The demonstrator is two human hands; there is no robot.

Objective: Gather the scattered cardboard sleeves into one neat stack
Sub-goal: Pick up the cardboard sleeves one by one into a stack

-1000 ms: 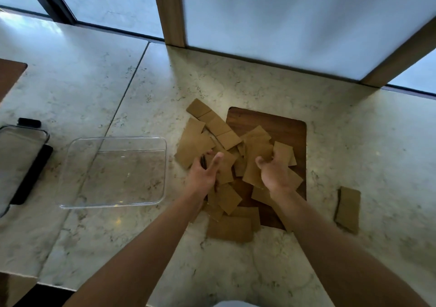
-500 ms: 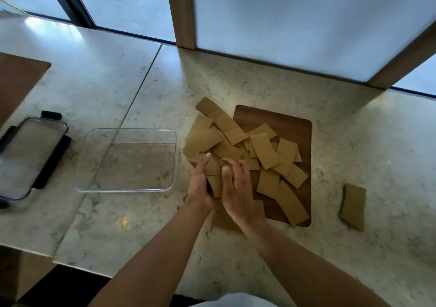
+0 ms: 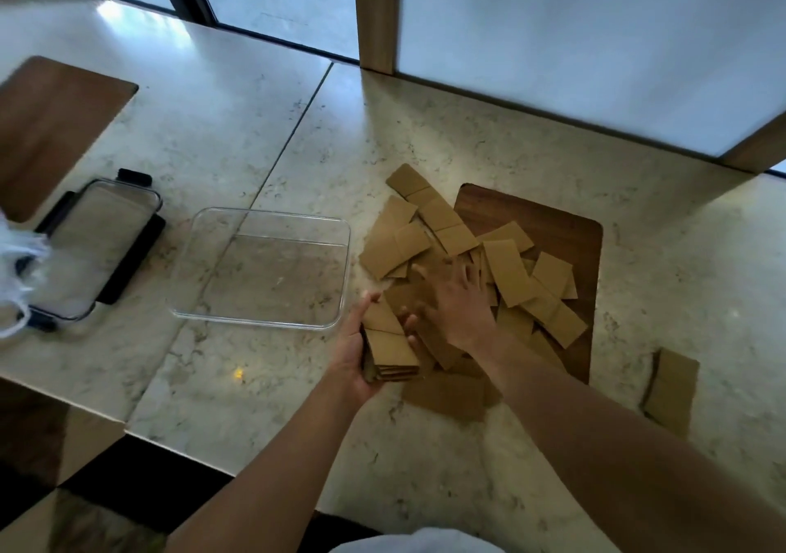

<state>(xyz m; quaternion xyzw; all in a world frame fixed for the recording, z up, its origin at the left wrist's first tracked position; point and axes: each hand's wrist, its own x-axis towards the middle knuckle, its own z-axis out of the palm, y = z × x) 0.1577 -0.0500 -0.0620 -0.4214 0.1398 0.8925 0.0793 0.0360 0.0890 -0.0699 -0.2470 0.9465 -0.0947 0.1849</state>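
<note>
Several brown cardboard sleeves [image 3: 506, 269] lie scattered and overlapping on the marble counter and on a dark wooden board [image 3: 565, 229]. My left hand [image 3: 355, 357] grips a small stack of sleeves [image 3: 389, 346] at the pile's near left edge. My right hand [image 3: 457, 303] is spread flat, fingers straight, over the loose sleeves just right of that stack; it is motion-blurred. One sleeve [image 3: 672, 391] lies apart at the right, and a larger one [image 3: 446, 397] lies near the front of the pile.
A clear plastic container [image 3: 263, 267] sits left of the pile. Farther left is its lid with black clips [image 3: 95, 250], a white bag [image 3: 17, 272] and another wooden board [image 3: 46, 127]. A window wall with wooden posts [image 3: 376, 12] bounds the counter's far side.
My left hand now holds a thicker stack, drawn nearer to me. My right hand has moved forward from beside the left and spread over the loose sleeves. The camera shifted left.
</note>
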